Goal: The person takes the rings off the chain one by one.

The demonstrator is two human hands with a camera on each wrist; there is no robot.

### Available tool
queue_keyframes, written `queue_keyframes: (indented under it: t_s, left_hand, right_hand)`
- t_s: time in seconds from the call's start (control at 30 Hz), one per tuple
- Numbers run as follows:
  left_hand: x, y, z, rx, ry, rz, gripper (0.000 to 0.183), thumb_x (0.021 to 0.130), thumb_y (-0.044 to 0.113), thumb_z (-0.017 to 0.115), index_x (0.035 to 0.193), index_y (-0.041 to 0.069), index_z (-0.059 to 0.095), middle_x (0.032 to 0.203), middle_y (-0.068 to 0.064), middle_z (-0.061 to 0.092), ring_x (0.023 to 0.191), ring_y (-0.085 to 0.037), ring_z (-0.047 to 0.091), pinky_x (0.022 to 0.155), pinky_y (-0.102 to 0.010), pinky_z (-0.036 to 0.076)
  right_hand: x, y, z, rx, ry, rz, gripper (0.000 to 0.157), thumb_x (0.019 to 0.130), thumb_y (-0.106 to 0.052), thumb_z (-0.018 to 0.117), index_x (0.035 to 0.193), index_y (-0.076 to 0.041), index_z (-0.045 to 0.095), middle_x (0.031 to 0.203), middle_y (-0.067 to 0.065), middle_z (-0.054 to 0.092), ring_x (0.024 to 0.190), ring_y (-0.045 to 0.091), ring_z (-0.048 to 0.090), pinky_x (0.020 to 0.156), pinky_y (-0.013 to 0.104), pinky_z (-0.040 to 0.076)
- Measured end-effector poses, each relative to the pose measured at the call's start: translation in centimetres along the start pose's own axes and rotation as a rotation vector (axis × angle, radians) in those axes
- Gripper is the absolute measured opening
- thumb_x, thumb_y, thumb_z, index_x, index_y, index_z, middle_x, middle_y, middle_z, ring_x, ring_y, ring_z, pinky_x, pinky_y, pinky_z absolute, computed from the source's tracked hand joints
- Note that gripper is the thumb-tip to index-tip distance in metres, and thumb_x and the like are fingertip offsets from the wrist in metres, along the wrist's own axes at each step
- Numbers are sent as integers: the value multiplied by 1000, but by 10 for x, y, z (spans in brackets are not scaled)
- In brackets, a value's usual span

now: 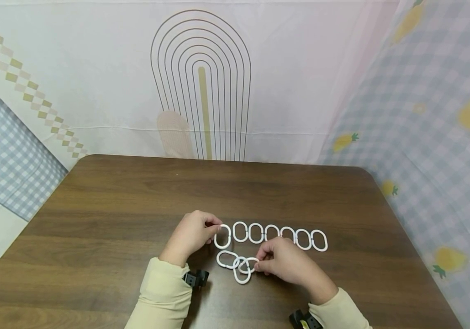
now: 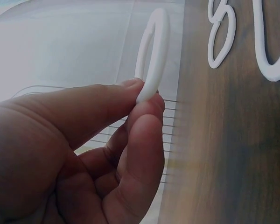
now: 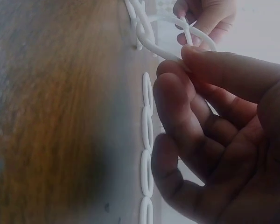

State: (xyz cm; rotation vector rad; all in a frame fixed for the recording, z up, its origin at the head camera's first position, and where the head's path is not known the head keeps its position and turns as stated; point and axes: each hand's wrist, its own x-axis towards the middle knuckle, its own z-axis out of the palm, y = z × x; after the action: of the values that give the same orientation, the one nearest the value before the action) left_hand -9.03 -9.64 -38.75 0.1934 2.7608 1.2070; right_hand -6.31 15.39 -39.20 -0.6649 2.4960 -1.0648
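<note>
My left hand (image 1: 191,235) pinches a single white oval plastic link (image 2: 161,51) between thumb and fingertips, its far end standing up from them in the left wrist view. Just below and to the right, three white links hang together as a short chain (image 1: 242,282). The right-hand link (image 1: 253,259) of that chain is pinched by my right hand (image 1: 287,261), thumb against forefinger. In the right wrist view the held link (image 3: 161,52) stretches toward the left hand (image 3: 214,18), overlapping the other links there.
Several more white links (image 1: 240,223) lie side by side in a row on the brown wooden table (image 1: 218,187), behind the right hand. A patterned cloth (image 1: 284,82) hangs past the table's far edge, and checked cloth (image 1: 424,151) hangs at the right.
</note>
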Motion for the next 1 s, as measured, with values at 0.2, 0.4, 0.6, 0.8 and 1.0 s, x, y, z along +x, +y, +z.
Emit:
queue_keyframes:
  t_s: [0.2, 0.4, 0.6, 0.8, 1.0]
  left_hand:
    - [0, 0, 1, -11, -3, -7, 7, 92, 10, 71, 89, 9, 77, 57, 5, 57, 54, -9, 55, 57, -28, 46]
    - [0, 1, 1, -20, 12, 4, 7, 92, 9, 70, 90, 8, 77, 57, 5, 57, 53, -9, 55, 56, -27, 45]
    - [-1, 3, 0, -26, 21, 7, 7, 91, 9, 70, 89, 9, 77, 57, 5, 57, 53, -9, 55, 55, -27, 45]
    - [0, 2, 0, -28, 33, 4, 7, 91, 8, 70, 90, 8, 77, 56, 4, 57, 53, -8, 54, 56, -27, 44]
    - [-1, 1, 0, -36, 41, 5, 7, 91, 8, 70, 90, 7, 77, 56, 4, 58, 53, -8, 55, 56, -27, 45]
  right_hand:
    - [-1, 0, 0, 29, -40, 4, 16, 83, -8, 77, 72, -16, 69, 58, -7, 59, 52, 6, 54, 47, 24, 42]
    - [0, 3, 1, 37, -74, -4, 16, 84, -8, 76, 73, -16, 68, 59, -10, 58, 53, 4, 53, 48, 23, 42]
    - [0, 4, 0, 41, -73, -4, 16, 84, -8, 76, 73, -16, 68, 59, -10, 57, 53, 5, 53, 48, 24, 43]
    - [0, 4, 1, 27, -79, -12, 15, 84, -9, 76, 74, -16, 68, 60, -11, 57, 53, 3, 52, 49, 23, 43]
    - [0, 3, 1, 33, -85, -8, 16, 85, -9, 76, 73, -16, 66, 60, -11, 56, 53, 3, 51, 49, 23, 42]
